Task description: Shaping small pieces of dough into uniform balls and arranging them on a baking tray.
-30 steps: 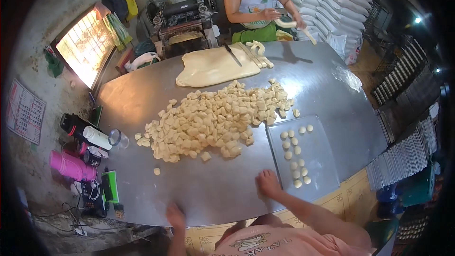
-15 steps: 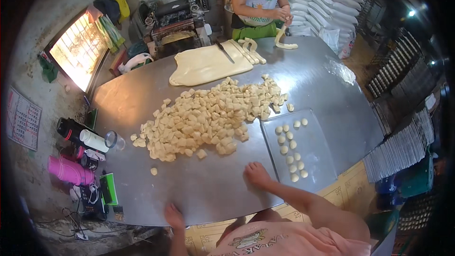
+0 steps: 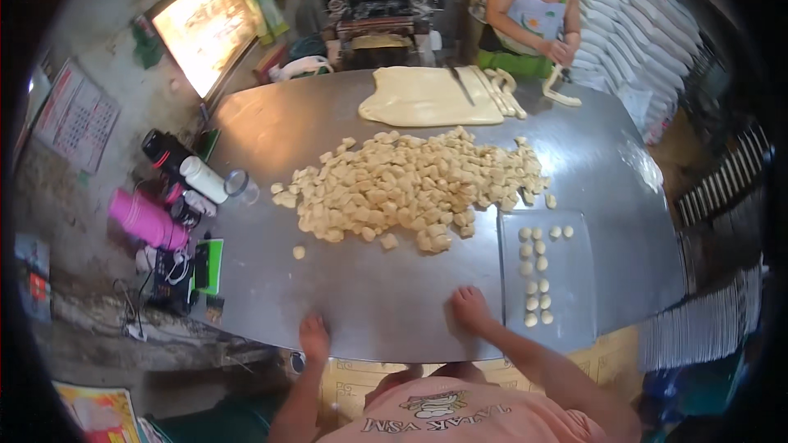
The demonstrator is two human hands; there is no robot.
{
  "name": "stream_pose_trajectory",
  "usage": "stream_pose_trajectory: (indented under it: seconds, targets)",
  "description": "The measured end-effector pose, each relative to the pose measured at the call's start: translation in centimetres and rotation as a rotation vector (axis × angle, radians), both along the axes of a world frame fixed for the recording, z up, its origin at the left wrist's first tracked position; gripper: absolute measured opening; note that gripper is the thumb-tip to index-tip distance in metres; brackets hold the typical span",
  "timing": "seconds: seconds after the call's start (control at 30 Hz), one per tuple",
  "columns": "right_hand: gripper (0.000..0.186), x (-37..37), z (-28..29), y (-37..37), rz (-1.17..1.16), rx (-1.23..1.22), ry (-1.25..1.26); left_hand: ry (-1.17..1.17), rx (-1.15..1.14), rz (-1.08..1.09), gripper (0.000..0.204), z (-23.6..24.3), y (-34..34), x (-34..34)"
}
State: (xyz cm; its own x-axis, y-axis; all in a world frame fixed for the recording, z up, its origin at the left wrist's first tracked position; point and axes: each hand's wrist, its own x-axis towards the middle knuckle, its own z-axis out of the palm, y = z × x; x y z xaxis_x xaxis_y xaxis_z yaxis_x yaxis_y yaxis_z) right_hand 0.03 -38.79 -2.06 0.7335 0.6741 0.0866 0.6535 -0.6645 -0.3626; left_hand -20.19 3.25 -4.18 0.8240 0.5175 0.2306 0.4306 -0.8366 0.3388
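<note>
My left hand [image 3: 314, 336] rests on the steel table [image 3: 410, 299] at its near edge, fingers down on the metal and holding nothing. To the right, my right hand [image 3: 471, 308] lies on the surface just left of a flat metal tray [image 3: 574, 279], its fingers loosely apart. On that tray are several round dough balls [image 3: 542, 262] in short rows. Above both hands spreads a large heap of cut dough pieces [image 3: 410, 189], with one loose piece [image 3: 298, 252] lower left of it. Farther back lies a dough sheet [image 3: 419, 98] with strips and a dark knife [image 3: 461, 86] on it.
A co-worker [image 3: 533, 16] in an apron holds a dough strip [image 3: 562, 97]. Flasks [image 3: 205, 180], cups and electronics line the left edge. Behind stand a roller machine [image 3: 379, 20] and stacked white sacks [image 3: 636, 25]. Stacked trays [image 3: 698, 324] are at lower right.
The view has swung, shifting the scene within the picture. The co-worker's hands came together, and the strip they held up now hangs onto the table. My hands remain on the table.
</note>
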Motion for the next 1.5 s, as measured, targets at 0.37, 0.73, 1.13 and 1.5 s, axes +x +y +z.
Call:
stream_pose_trajectory:
  seconds: [0.37, 0.73, 1.13, 1.5]
  targets:
    - [0.016, 0.9, -1.5, 6.3, 0.211, 0.071, -0.145, -0.054, 0.127, -0.286, 0.018, -0.3, 0.2, 8.4]
    - [0.019, -2.8, -1.9, 7.8, 0.202, 0.088, -0.095, 0.030, -0.055, -0.336, 0.019, -0.1, -5.5, 11.0]
    - [0.025, -6.8, -1.3, 7.4, 0.249, 0.003, -0.097, 0.175, -0.154, -0.279, 0.036, -2.1, -8.2, 5.2]
    - [0.017, -2.9, 2.4, 3.6, 0.219, 0.257, 0.214, -0.107, -0.176, -0.460, 0.030, 7.3, -4.4, 6.1]
